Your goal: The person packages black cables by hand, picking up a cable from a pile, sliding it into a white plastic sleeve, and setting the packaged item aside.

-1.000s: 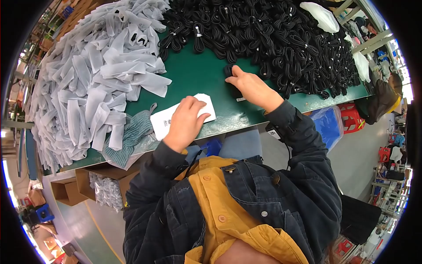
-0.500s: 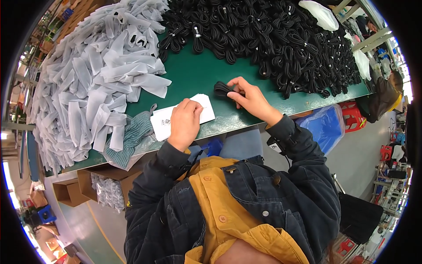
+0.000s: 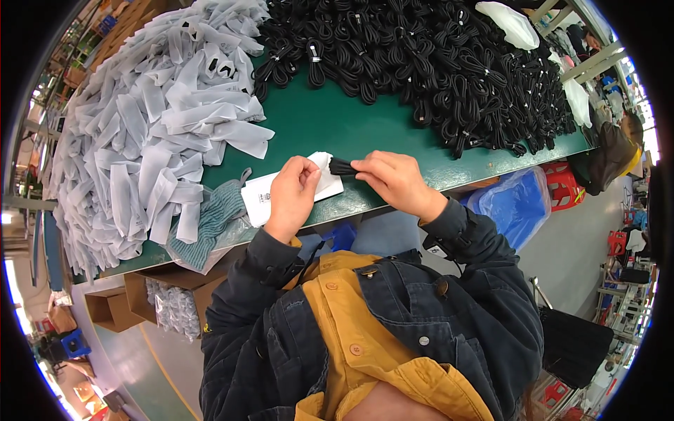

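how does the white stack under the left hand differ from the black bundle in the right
The white stack is flat and broad; the black bundle is narrow and ridged. The stack lies on the green table under the left hand, while the right hand pinches the bundle. Both have a hand on them.

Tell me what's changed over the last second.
The right hand has carried a black cable bundle leftward and toward the person, from the edge of the cable pile to the right end of the stack of white sleeves. The left hand stays over that stack, now pinching the top sleeve. The frosted-bag heap and teal knitted item look unchanged.
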The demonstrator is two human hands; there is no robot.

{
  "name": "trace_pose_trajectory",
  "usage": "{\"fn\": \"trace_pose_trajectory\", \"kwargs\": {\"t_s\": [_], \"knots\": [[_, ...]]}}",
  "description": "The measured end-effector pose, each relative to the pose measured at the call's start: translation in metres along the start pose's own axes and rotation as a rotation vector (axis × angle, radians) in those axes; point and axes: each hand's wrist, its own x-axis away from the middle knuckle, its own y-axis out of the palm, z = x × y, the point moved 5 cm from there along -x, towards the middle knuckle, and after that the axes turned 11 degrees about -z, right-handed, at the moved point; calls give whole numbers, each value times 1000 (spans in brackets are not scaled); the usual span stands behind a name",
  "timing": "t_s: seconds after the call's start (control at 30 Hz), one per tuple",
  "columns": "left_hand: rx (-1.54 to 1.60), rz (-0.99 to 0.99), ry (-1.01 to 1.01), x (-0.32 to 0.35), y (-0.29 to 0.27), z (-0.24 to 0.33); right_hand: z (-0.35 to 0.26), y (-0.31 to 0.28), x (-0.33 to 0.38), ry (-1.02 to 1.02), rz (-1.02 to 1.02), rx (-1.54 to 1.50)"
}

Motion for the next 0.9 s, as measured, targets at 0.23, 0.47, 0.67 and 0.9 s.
{"fn": "trace_pose_trajectory", "kwargs": {"t_s": [0.23,0.47,0.67,0.9], "knots": [[-217,-71,247,2,-1,29,20,23,-3,196,-166,-494],[-298,-42,329,-6,-13,47,13,22,-23,222,-182,-523],[303,-29,66,-20,-40,36,-10,-2,-51,-42,34,-621],[856,-112,-22,-40,-64,29,-26,-7,-84,-205,100,-334]]}}
